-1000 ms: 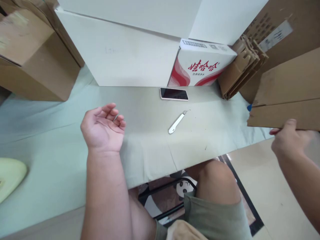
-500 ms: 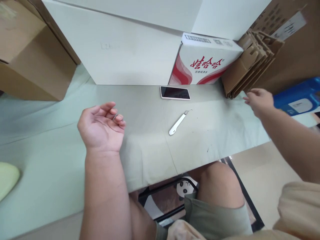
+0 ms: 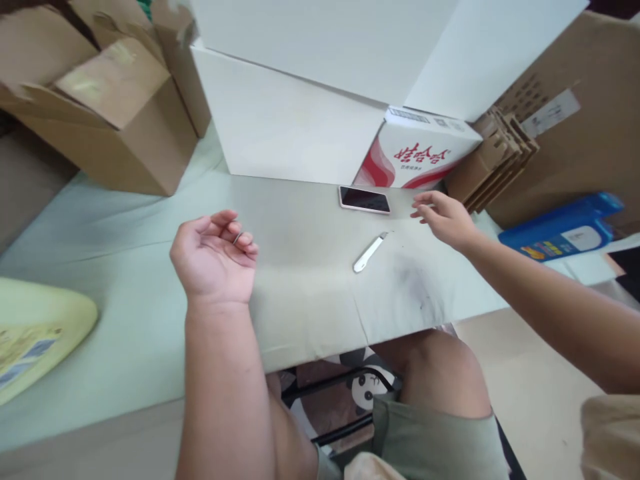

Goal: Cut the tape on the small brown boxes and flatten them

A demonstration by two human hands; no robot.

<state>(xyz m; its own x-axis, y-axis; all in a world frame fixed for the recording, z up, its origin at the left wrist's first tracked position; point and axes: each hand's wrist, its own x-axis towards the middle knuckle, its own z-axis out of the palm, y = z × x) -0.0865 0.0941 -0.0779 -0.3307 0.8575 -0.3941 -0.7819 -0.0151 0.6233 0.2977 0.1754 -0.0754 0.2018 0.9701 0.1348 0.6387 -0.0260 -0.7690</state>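
My left hand [image 3: 217, 260] rests palm up above the green tablecloth, its fingers loosely curled and nothing visible in the palm. A thin grey band, which looks like a ring, shows on one finger. My right hand [image 3: 443, 217] hovers palm down over the cloth, fingers apart and holding nothing I can see. Just left of it lies a phone [image 3: 364, 199] with a dark screen and pale rim. Nearer to me is a slim white-handled tool [image 3: 370, 253] with a thin metal tip, lying diagonally between the hands. Neither hand touches the phone or tool.
White boxes [image 3: 290, 120] and a red-and-white carton [image 3: 410, 157] line the back. Folded cardboard [image 3: 493, 163] leans beside a blue bottle [image 3: 560, 230] on the right. An open brown box [image 3: 155, 133] stands left, with a yellow-green bottle [image 3: 45, 327] nearer.
My right hand has moved left, from beside the folded cardboard to near the phone, and its fingers have spread. My left hand keeps its pose. The camera view has shifted left.
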